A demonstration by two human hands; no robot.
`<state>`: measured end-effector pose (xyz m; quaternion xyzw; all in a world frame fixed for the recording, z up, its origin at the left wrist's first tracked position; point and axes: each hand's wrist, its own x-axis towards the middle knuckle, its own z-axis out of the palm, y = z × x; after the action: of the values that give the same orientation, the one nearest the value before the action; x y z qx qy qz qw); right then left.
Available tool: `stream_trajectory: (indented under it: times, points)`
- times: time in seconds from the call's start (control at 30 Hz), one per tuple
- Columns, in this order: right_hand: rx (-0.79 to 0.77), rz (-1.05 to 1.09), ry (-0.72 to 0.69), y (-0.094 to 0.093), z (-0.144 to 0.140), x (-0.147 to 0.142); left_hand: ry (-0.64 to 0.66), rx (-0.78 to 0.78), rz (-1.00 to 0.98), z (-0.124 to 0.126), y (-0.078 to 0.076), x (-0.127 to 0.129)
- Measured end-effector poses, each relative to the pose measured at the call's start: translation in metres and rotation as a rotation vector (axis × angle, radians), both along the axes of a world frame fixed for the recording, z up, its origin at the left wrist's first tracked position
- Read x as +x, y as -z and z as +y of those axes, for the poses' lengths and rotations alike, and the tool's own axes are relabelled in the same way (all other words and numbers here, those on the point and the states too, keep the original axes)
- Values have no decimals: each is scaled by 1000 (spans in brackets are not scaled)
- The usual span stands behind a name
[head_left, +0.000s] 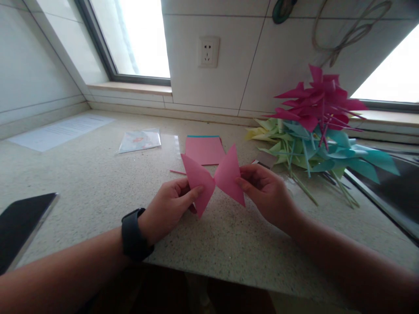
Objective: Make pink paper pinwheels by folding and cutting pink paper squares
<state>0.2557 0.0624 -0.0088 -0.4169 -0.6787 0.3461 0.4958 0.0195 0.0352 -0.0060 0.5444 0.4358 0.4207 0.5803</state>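
Observation:
A pink sheet of paper (227, 173), pinched narrow at its middle into a bow-like shape with pointed corners, is held up over the countertop. My left hand (173, 198), with a dark watch on its wrist, grips the left wing between thumb and fingers. On the other wing, the thumb and fingers of my right hand (263, 187) close on the outer edge. Just behind the paper lies a stack of pink paper sheets (204, 149) with a teal edge showing at the back. A thin pink stick (177, 172) rests near my left fingers, partly hidden by the held paper.
Paper pinwheels in magenta (314, 100), light blue (347, 150) and pale green (278, 146) are heaped at the right, beside a dark sink (389, 183). A clear packet (140, 140) and a printed sheet (62, 131) lie back left. A dark tablet-like slab (24, 222) is at left.

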Motion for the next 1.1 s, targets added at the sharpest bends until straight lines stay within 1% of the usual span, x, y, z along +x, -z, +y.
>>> stream_trajectory:
  times: [0.13,0.23,0.3,0.4,0.47,0.53,0.6,0.67,0.73,0.83,0.9,0.97,1.03,1.1]
  points:
    - [29,9,26,0,-2,-1,-30,-6,-18,1,-1,-1]
    - [29,-18,11,-1,-3,0,-52,-16,-54,1,-2,-2]
    - [-5,-38,-42,-1,-4,1,-70,-21,-71,2,-2,-3]
    - [-58,-43,-161,-3,-5,2,-90,-14,-116,3,-1,-3]
    - [-47,-11,-199,-4,-5,2,-99,-8,-138,2,-1,-3]
    - [13,29,-191,-3,-5,3,-115,-13,-140,2,-2,-2]
    - [101,18,-147,-2,-3,4,-120,-34,-142,1,-3,-2]
    - [196,-102,-93,-2,-2,6,-116,-53,-152,0,-4,-3]
    - [301,-277,-79,-4,-2,9,-105,-65,-159,0,-5,-3]
    - [457,-473,-168,-9,-2,12,-87,-79,-159,0,-5,-5]
    - [494,-544,-264,-14,-4,13,-84,-84,-149,0,-5,-5]
    - [489,-572,-341,-16,-6,13,-97,-75,-135,1,-5,-6]
    - [493,-564,-362,-16,-8,12,-114,-58,-127,1,-4,-6]
    - [539,-546,-338,-15,-9,10,-120,-50,-124,1,-5,-6]
